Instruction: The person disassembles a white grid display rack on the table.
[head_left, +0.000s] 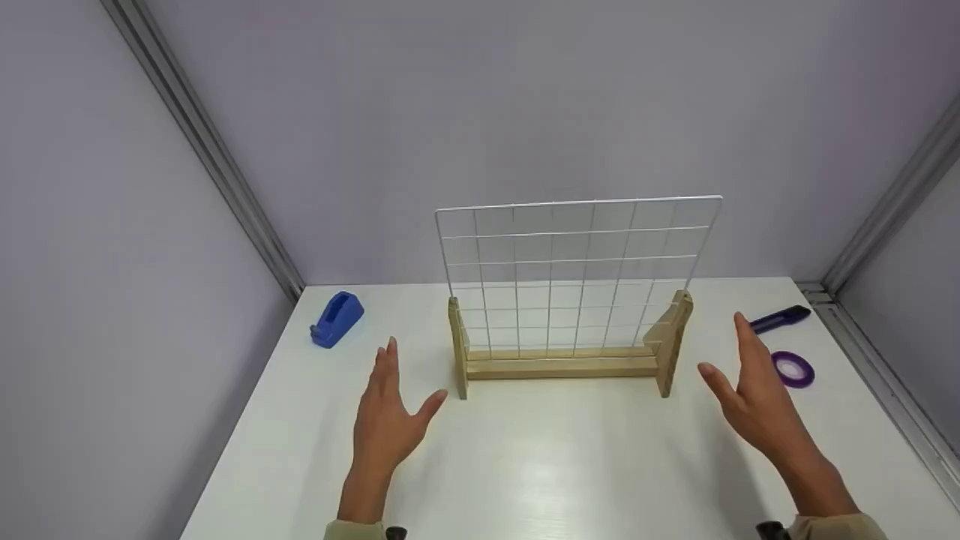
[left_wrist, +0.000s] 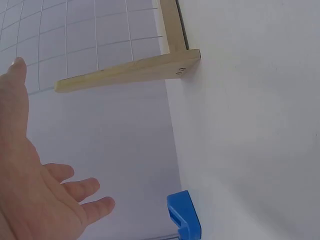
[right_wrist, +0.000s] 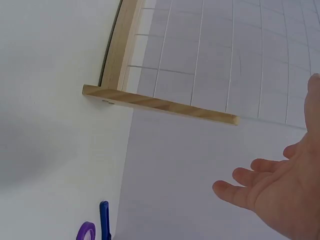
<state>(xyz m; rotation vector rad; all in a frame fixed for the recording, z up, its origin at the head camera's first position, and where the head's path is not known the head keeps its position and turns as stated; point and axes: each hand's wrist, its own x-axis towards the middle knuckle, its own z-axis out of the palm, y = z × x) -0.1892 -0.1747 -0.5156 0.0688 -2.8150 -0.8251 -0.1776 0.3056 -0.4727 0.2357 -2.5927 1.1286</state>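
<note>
The white wire grid panel in its wooden stand [head_left: 570,330] sits mid-tabletop toward the rear edge; left hand [head_left: 386,416] and right hand [head_left: 754,401] flank it, fingers spread, touching nothing.

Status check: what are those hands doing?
Left hand and right hand open, flanking the wire grid stand, not touching. Nothing in between.

White table [head_left: 525,465]: wooden-based wire grid stand [head_left: 562,364] at centre; blue tape dispenser [head_left: 337,319] left of centre; purple tape roll [head_left: 793,369] and dark blue tool [head_left: 780,319] at right.
</note>
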